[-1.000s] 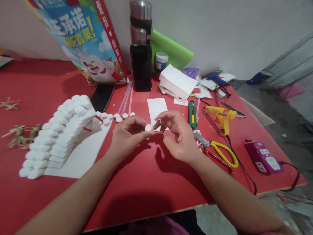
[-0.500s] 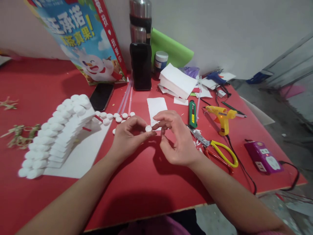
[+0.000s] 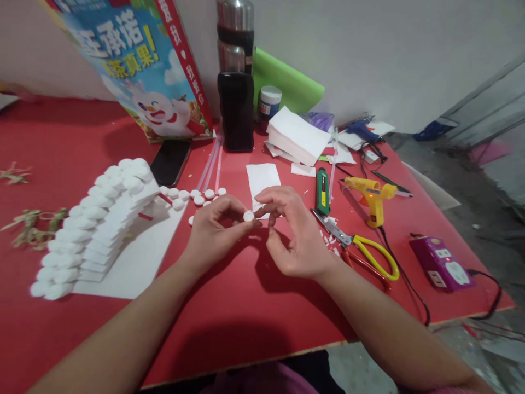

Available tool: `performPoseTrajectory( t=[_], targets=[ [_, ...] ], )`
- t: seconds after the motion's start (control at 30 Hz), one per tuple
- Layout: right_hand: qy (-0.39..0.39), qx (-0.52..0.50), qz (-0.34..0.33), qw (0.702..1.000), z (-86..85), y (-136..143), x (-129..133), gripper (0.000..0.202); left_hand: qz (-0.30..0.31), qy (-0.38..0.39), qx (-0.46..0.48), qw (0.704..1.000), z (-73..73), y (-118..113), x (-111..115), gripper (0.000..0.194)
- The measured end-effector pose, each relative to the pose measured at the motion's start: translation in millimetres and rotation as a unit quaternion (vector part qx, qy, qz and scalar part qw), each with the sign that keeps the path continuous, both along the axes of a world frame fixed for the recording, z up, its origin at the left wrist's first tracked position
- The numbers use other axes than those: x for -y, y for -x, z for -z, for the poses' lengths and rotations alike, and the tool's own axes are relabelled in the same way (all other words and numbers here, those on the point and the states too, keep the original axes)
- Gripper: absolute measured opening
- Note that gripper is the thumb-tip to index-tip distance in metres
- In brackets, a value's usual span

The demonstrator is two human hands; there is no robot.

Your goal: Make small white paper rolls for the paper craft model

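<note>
My left hand [image 3: 215, 230] is closed, pinching a small round white disc [image 3: 249, 216] between thumb and fingers above the table. My right hand [image 3: 297, 238] is curved just to the right of the disc, with its thumb apart from the fingers. Its fingertips are close to the disc; I cannot tell whether they touch it. Beyond the hands lies a white paper piece [image 3: 262, 178], partly covered by my right hand. Several loose white discs [image 3: 199, 201] lie past my left hand. On the left, an arched stepped model [image 3: 104, 235] of white strips and discs stands on a white sheet [image 3: 141, 268].
Right of my hands lie a green utility knife [image 3: 323, 191], scissors [image 3: 371, 254], a yellow glue gun [image 3: 371, 197] and a purple power socket [image 3: 445, 265]. At the back are a phone [image 3: 237, 112], a steel flask [image 3: 235, 33], stacked paper [image 3: 301, 134] and a printed bag [image 3: 151, 82].
My right hand has shifted very slightly to the left beside the disc. My left hand keeps its pinch on the disc, and the other things stay in place.
</note>
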State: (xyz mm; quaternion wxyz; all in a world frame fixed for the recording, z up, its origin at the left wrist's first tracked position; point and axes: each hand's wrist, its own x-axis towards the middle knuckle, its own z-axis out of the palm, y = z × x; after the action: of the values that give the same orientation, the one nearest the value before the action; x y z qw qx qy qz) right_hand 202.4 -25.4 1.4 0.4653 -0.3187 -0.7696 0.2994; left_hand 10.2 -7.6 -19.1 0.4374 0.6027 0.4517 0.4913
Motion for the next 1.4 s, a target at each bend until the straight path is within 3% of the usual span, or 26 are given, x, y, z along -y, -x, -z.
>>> performPoseTrajectory(
  t=[0.4,0.63,0.8,0.93,1.23,1.4],
  targets=[
    [0.024,-0.01,-0.001,1.0,3.3,2.2,0.3,0.07,-0.011,-0.001,-0.026,1.0,2.5,1.2,-1.3,0.024],
    [0.166,-0.105,0.008,0.98,6.1,4.2,-2.6,0.052,-0.032,0.014,-0.032,0.999,1.0,1.4,-2.0,0.031],
    [0.216,-0.148,0.0,0.965,8.3,3.1,-5.6,0.051,-0.045,0.001,-0.043,0.998,0.2,2.2,-2.2,0.032],
    [0.212,-0.162,-0.009,0.964,8.9,3.1,-4.7,0.059,-0.044,0.0,-0.044,0.998,1.0,2.6,-2.5,0.03],
    [0.132,-0.07,0.016,0.989,1.6,6.5,4.8,0.067,-0.044,-0.001,-0.038,0.998,3.5,3.5,-4.4,0.029],
    [0.154,-0.08,0.001,0.985,2.9,6.8,4.2,0.066,-0.058,0.027,-0.014,0.998,3.8,2.9,-6.8,0.03]
  ],
)
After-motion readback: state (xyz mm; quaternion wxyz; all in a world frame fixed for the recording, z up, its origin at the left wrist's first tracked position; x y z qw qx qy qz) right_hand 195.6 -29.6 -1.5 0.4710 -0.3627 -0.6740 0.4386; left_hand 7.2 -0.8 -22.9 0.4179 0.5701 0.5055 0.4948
